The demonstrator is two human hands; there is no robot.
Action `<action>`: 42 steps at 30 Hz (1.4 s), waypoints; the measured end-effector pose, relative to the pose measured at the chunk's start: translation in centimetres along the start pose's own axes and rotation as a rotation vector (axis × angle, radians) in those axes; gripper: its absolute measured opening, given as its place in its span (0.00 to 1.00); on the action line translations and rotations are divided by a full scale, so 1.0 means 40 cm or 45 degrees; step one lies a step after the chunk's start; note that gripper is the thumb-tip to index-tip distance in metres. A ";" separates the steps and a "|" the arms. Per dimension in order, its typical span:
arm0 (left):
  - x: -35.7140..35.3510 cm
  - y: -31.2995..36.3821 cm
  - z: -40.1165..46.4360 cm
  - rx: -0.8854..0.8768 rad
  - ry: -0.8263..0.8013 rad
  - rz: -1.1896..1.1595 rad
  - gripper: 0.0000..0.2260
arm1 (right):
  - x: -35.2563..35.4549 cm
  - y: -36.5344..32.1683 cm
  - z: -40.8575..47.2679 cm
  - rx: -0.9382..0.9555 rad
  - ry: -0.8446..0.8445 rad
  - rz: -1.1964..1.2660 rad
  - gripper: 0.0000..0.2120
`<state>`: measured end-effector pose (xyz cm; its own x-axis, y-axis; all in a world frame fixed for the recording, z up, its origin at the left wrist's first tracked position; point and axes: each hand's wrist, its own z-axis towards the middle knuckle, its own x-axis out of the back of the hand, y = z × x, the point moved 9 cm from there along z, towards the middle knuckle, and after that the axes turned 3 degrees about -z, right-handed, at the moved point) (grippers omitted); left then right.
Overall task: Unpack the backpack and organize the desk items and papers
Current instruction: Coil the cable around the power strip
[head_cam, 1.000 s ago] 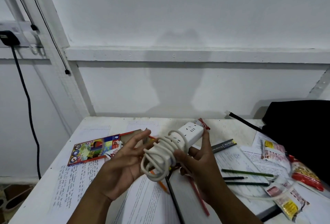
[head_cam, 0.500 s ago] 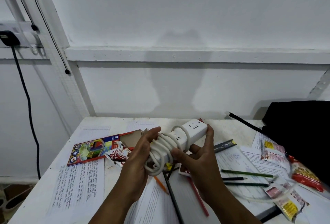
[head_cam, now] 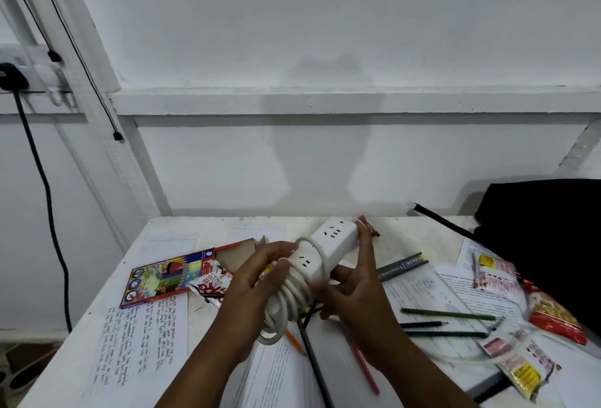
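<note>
A white power strip (head_cam: 331,238) with its white cord (head_cam: 289,303) coiled around it is held above the desk, tilted up to the right. My left hand (head_cam: 257,281) grips the coiled cord end from the left. My right hand (head_cam: 354,281) holds the strip's right side, index finger stretched up along it. The black backpack (head_cam: 546,228) sits at the desk's far right. Handwritten papers (head_cam: 136,342) lie on the white desk (head_cam: 406,238) under my arms.
A coloured pencil box (head_cam: 166,274) and a red-white wrapper (head_cam: 211,284) lie left of my hands. Loose pencils (head_cam: 448,315), a dark ruler (head_cam: 403,266) and snack packets (head_cam: 497,274) lie to the right. A black cable (head_cam: 45,199) hangs down the left wall.
My left hand went from open beside the strip to closed around the coiled cord. The strip rose slightly and tilted more upright.
</note>
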<state>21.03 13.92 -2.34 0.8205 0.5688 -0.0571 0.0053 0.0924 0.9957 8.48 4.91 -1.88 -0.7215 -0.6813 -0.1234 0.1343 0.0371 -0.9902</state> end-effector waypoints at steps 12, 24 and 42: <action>-0.010 0.011 0.000 0.005 0.006 0.005 0.19 | 0.011 0.001 0.011 0.046 0.013 -0.159 0.49; 0.042 0.014 0.020 -0.052 0.291 0.091 0.13 | -0.009 0.005 0.014 0.103 0.014 -0.583 0.50; 0.051 0.005 0.032 0.013 0.031 0.414 0.10 | 0.141 -0.165 0.024 0.715 0.211 -0.993 0.13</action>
<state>23.42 14.05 -2.18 0.7664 0.5863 0.2624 -0.2490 -0.1054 0.9628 4.18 0.11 4.02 -0.8260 -0.2537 0.5034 -0.1483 -0.7638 -0.6282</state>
